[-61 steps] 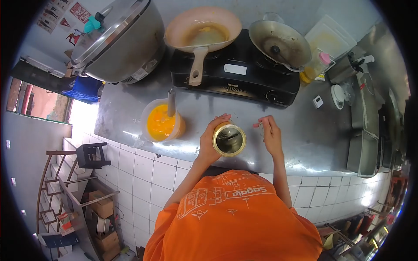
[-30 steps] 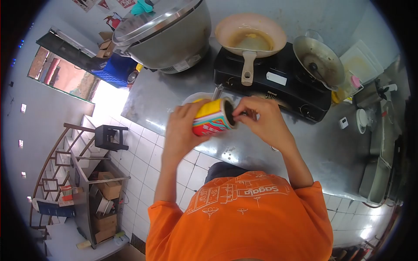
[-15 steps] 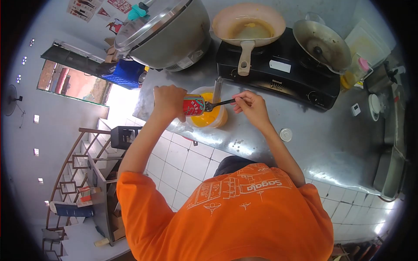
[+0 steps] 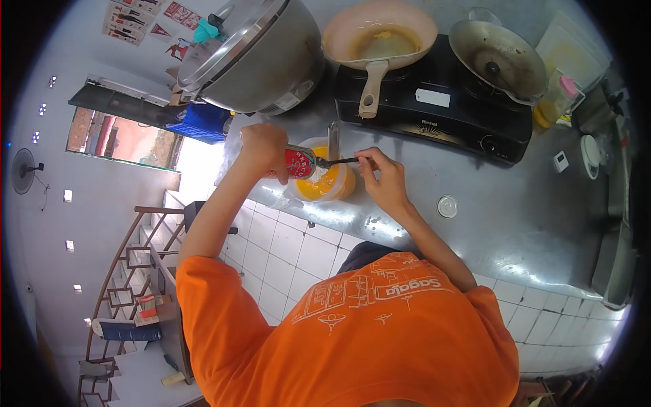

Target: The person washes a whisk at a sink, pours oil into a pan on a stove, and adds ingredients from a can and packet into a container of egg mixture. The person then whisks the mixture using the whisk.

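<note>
My left hand [image 4: 266,150] is wrapped around a red baking powder can [image 4: 300,163], which is tilted on its side with its mouth facing right. Between its fingertips my right hand [image 4: 381,175] pinches a dark fork [image 4: 344,161], whose tines are at the can's mouth. Below both is a translucent plastic tub [image 4: 350,186] of yellow liquid [image 4: 313,190] that looks like beaten egg. Some white powder [image 4: 320,176] shows on the liquid beneath the can's mouth. A metal utensil's handle [image 4: 333,140] sticks up from the tub; its lower end is hidden.
A black two-burner stove [image 4: 434,125] carries a light-coloured frying pan [image 4: 380,37] and a metal wok [image 4: 498,64]. A large rice cooker [image 4: 264,61] stands at the back left. The can's round lid [image 4: 447,207], a small timer [image 4: 560,161] and a jar [image 4: 553,105] sit on the steel counter [image 4: 502,224].
The fork has drawn back slightly with my right hand, its tines still near the can's mouth. White powder now shows in the tub. The view has shifted a little.
</note>
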A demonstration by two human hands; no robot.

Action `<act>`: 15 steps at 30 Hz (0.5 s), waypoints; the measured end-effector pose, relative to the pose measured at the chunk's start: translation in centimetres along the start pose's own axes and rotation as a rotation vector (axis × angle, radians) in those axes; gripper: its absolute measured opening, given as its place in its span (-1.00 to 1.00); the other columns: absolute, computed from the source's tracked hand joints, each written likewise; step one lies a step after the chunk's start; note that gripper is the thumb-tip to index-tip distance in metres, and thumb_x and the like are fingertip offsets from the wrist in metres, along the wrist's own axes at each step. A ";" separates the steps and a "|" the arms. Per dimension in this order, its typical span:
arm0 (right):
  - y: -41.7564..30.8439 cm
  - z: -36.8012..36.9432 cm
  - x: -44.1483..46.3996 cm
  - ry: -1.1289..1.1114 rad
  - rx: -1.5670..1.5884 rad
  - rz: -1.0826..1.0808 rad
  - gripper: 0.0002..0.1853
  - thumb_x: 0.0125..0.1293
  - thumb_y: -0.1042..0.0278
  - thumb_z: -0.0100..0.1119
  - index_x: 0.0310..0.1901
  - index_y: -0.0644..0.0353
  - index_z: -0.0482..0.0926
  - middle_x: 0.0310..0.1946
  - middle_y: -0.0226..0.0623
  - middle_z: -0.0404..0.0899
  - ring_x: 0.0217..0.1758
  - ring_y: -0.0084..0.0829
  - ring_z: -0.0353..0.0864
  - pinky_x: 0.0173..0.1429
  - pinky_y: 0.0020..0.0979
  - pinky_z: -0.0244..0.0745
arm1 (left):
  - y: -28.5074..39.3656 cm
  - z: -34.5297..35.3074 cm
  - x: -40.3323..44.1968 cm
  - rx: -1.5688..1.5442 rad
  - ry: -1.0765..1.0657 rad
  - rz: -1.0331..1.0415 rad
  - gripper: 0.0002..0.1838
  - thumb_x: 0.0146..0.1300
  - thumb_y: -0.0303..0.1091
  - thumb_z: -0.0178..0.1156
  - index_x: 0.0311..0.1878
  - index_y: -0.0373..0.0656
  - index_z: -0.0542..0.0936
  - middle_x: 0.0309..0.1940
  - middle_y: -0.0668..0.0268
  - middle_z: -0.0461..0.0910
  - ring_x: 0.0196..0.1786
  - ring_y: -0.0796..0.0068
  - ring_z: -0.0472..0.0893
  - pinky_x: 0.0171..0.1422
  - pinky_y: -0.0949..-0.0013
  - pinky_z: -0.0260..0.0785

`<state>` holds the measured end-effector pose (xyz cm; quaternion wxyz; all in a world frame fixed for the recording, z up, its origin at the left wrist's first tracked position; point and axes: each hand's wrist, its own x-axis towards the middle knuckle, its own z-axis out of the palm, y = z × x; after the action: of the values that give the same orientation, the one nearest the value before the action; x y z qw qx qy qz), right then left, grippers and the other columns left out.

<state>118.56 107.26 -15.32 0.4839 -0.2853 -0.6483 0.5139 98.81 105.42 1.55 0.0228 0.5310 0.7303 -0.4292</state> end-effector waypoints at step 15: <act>2.2 0.3 -0.2 -0.049 0.170 0.231 -0.88 0.39 0.52 0.05 -0.14 0.33 0.57 -0.33 -0.20 0.68 -0.38 -0.53 0.67 -0.27 -0.51 0.58 | -1.1 0.0 -1.4 -0.133 -0.006 0.041 -0.11 -0.58 0.14 0.53 0.08 0.19 0.65 -0.20 0.35 0.70 -0.10 0.36 0.69 0.03 0.33 0.52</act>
<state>118.11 107.67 -17.48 0.4279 -0.3035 -0.5767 0.6262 98.53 104.24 2.93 0.0689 0.5419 0.7461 -0.3807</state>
